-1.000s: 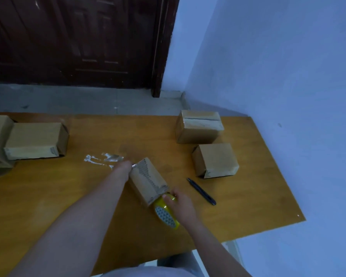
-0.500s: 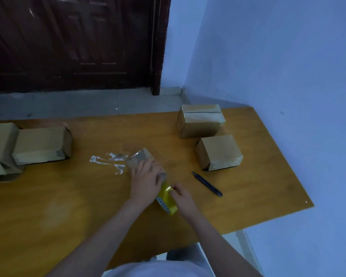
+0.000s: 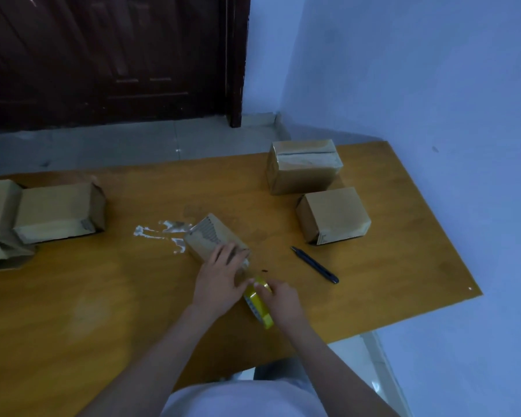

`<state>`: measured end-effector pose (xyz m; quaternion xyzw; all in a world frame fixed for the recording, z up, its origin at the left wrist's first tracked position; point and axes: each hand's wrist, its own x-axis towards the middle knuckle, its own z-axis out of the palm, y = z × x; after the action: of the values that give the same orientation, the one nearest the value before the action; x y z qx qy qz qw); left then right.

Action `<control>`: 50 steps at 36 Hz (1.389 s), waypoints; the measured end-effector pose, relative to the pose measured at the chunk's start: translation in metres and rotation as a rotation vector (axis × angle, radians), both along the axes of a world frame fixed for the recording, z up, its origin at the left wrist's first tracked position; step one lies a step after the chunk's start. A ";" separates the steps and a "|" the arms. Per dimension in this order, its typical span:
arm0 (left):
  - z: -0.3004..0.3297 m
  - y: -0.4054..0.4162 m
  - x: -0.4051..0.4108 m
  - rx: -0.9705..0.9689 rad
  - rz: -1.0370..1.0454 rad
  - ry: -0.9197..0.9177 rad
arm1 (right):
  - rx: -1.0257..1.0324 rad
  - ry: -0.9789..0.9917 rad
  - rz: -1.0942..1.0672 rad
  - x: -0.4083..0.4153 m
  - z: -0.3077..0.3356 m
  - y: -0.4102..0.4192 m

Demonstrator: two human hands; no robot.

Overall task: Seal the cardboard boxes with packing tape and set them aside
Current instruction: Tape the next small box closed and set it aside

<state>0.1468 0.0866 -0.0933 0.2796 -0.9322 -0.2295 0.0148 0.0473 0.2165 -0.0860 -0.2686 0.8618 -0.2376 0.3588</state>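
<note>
My left hand (image 3: 223, 281) now lies flat, fingers spread, on the near end of the small cardboard box (image 3: 214, 243) at the middle of the tabletop (image 3: 88, 311); 1 second ago it gripped the far end of that box instead. My right hand (image 3: 278, 299) holds the yellow roll of packing tape (image 3: 257, 302), fingers curled over it, and the roll sits just beside the box's near end, much as it did half a second ago. I judge the strip is laid along the top and I am pressing it down before parting it from the roll. 2 closed boxes (image 3: 304, 167) (image 3: 333, 215) stand at the far right, a dark cutter (image 3: 315, 264) lies near them, and more boxes (image 3: 57, 212) wait at the left.
</note>
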 end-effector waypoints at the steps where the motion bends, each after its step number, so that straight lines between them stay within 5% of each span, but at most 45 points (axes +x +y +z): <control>1: -0.001 0.002 0.000 -0.009 -0.003 -0.021 | -0.021 -0.002 -0.015 0.002 -0.001 -0.001; 9: -0.011 0.006 0.001 -0.115 -0.039 -0.017 | -0.165 -0.141 -0.045 -0.001 -0.010 0.018; 11: -0.012 0.005 0.002 -0.110 -0.036 0.012 | -0.162 -0.050 -0.118 -0.018 -0.014 0.023; 15: -0.006 0.004 0.002 -0.065 -0.033 0.014 | 0.106 0.317 -0.178 -0.066 -0.027 0.028; 22: -0.008 0.005 0.004 -0.087 -0.004 -0.038 | 0.448 0.446 0.003 -0.091 -0.050 0.022; 30: -0.012 0.006 0.005 -0.098 -0.021 -0.065 | 0.191 0.424 0.156 -0.102 -0.039 0.041; 38: -0.013 0.008 0.005 -0.098 -0.004 -0.065 | -0.367 0.710 0.563 -0.085 0.024 0.023; 42: -0.014 0.009 0.007 -0.099 0.000 -0.070 | -0.366 0.784 0.768 -0.077 0.028 0.005; 50: -0.016 0.007 0.007 -0.106 -0.009 -0.054 | -0.182 0.914 0.835 -0.078 0.019 -0.013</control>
<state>0.1538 0.0940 -0.1090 0.2803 -0.9443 -0.1721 0.0037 -0.0312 0.2033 -0.0673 -0.6868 0.7267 -0.0110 -0.0078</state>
